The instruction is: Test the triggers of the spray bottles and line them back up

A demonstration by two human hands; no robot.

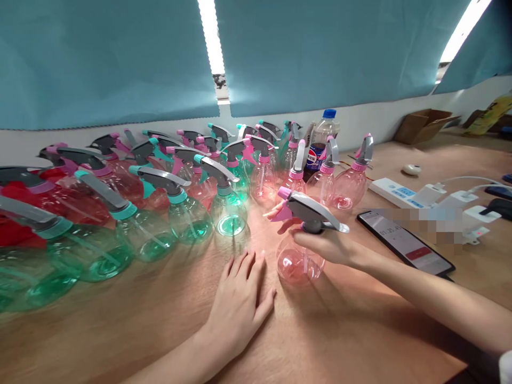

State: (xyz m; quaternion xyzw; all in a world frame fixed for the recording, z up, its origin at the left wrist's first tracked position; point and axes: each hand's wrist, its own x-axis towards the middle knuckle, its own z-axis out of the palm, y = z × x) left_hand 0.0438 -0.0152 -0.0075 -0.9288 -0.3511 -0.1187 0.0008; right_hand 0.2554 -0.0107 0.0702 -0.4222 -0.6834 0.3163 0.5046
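My right hand (320, 242) is wrapped round the neck of a pink spray bottle (298, 264) with a grey and pink trigger head. The bottle stands about upright at the front of the group, and part of its neck is hidden by my hand. Flat on the tabletop (320, 341) lies my left hand (240, 290), fingers spread and holding nothing. Just beyond its fingertips is a green spray bottle (229, 213). Several more green spray bottles, one of them a clear green bottle (190, 218), run in a row to the left.
Behind are several pink spray bottles (350, 186) and a cola bottle (320, 141) with a blue cap. On the right lie a phone (412, 248) showing a timer, a white power strip (396, 193) with plugs, and a white earbud case (411, 169). A cardboard box (420, 128) sits farther back.
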